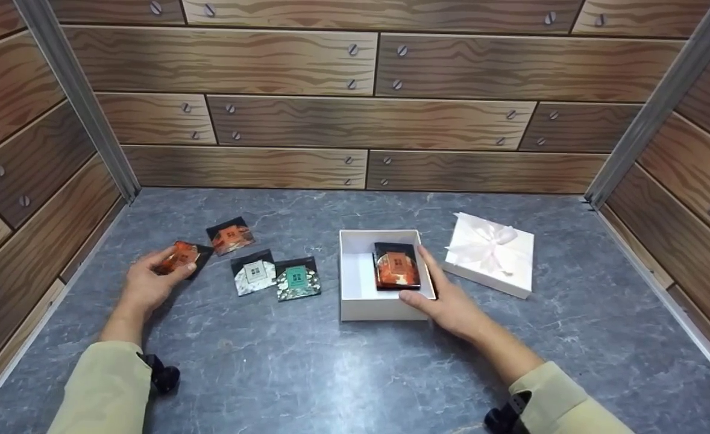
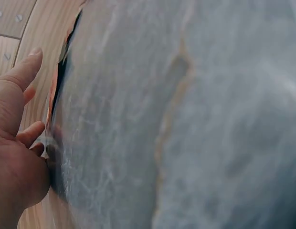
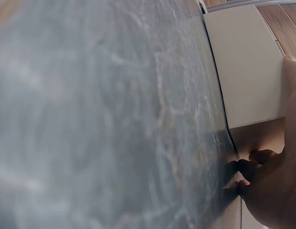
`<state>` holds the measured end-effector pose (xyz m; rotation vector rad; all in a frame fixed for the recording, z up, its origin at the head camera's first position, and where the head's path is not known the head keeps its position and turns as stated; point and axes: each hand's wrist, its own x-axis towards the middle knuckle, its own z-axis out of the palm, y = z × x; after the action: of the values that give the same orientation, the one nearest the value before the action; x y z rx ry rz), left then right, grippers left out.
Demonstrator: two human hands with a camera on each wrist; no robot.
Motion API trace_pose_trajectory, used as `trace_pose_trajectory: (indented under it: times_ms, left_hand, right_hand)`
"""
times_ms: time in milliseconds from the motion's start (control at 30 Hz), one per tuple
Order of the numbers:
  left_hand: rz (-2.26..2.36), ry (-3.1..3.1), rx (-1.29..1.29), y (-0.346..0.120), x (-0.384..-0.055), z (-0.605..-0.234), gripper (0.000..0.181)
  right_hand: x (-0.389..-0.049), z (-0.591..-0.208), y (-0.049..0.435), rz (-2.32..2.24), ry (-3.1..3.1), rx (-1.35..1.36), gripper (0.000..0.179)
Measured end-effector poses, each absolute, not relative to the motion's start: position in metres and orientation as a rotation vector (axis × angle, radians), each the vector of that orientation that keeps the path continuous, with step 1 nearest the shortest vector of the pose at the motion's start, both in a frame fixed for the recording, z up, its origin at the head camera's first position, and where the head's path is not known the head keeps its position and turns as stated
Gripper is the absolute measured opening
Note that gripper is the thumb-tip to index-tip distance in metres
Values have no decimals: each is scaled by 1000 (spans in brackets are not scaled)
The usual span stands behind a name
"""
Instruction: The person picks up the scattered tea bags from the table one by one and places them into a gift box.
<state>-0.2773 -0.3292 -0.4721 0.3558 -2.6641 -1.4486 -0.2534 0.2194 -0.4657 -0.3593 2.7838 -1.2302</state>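
Observation:
In the head view my left hand (image 1: 151, 280) is at the far left, holding an orange-and-black sachet (image 1: 180, 256) between thumb and fingers. The left wrist view shows this sachet (image 2: 56, 86) nearly edge-on beside the fingers. With the thumb at its front rim and the fingers along its right wall, my right hand (image 1: 451, 304) grips an open white box (image 1: 370, 310). Inside the box, toward its right side, lies another orange-and-black sachet (image 1: 397, 268). The right wrist view shows the hand (image 3: 277, 181) against the plain outer wall of the box (image 3: 248, 67).
Right of the box lies a white lid (image 1: 515, 271) with a ribbon bow (image 1: 490, 244). Between left hand and box lie an orange sachet (image 1: 230, 235), a white one (image 1: 255, 274) and a green one (image 1: 298, 278). Wood-patterned walls (image 1: 295, 123) enclose the grey marbled table (image 1: 258, 374).

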Motion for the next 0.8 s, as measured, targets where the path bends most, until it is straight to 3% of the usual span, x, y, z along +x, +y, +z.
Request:
trace_pose_trajectory:
  times_ms: [333,800]
  left_hand:
    - [-1142,-2851,289,-329,-281,-475,85]
    - [-1156,-2848,326,-330,-280,-475,87]
  right_hand:
    - [-252,-464,222,-1202,2792,-335,104]
    - [-253,-465,219,-1224,2779,-354,105]
